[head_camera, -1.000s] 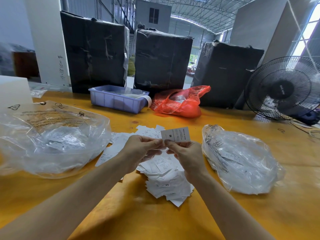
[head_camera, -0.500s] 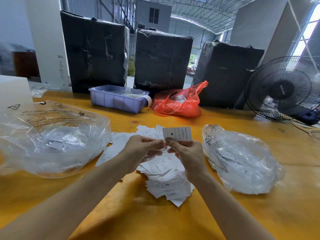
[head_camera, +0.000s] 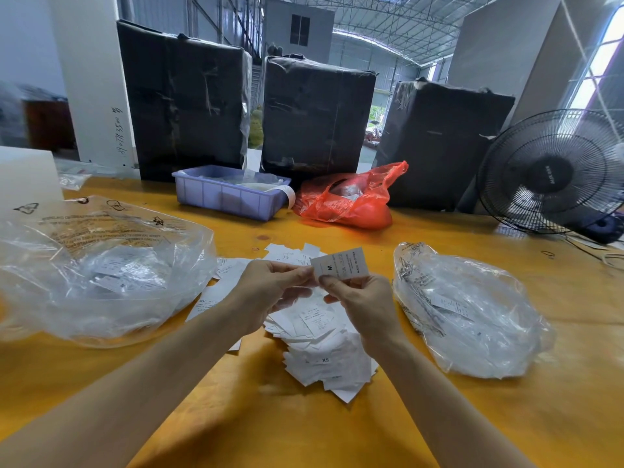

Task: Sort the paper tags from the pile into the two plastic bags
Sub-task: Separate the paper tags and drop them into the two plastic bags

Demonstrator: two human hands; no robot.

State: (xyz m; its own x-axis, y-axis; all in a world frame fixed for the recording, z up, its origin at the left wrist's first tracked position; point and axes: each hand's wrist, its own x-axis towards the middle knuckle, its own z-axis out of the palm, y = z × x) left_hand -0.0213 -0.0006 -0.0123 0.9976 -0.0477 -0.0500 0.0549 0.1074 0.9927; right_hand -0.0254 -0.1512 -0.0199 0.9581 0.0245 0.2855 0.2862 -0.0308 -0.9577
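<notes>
- Broadly, largest first: yellow table (head_camera: pixel 439 417), bearing everything below.
- Left plastic bag (head_camera: pixel 101 275), clear, crumpled, mouth slumped open, some tags already inside; floppy film, likely to need holding open or dropping into from above.
- Right plastic bag (head_camera: pixel 472 315), clear, smaller, just beside the right wrist, a few tags visible within.
- Pile (head_camera: pixel 320 342) of white paper tags between the two bags, spread loosely under both hands; one near the front marked XS. Plenty left, so sorting judged far from finished.
- Left hand (head_camera: pixel 270 292), fingers curled, thumb and fingertip pinching the left edge of the raised tag.
- Right hand (head_camera: pixel 364 305), curled likewise, thumb pinching the lower edge of the same tag.
- Held tag (head_camera: pixel 339 265), marked M, lifted above the pile, printed face toward the camera.
- Handling, as a judgement: very light, thin, slightly stiff card; easily bent, prone to sticking in pairs and to drifting if the nearby fan (head_camera: pixel 553 173) is running. Best pinched at an edge or corner, print left uncovered for reading the size.
</notes>
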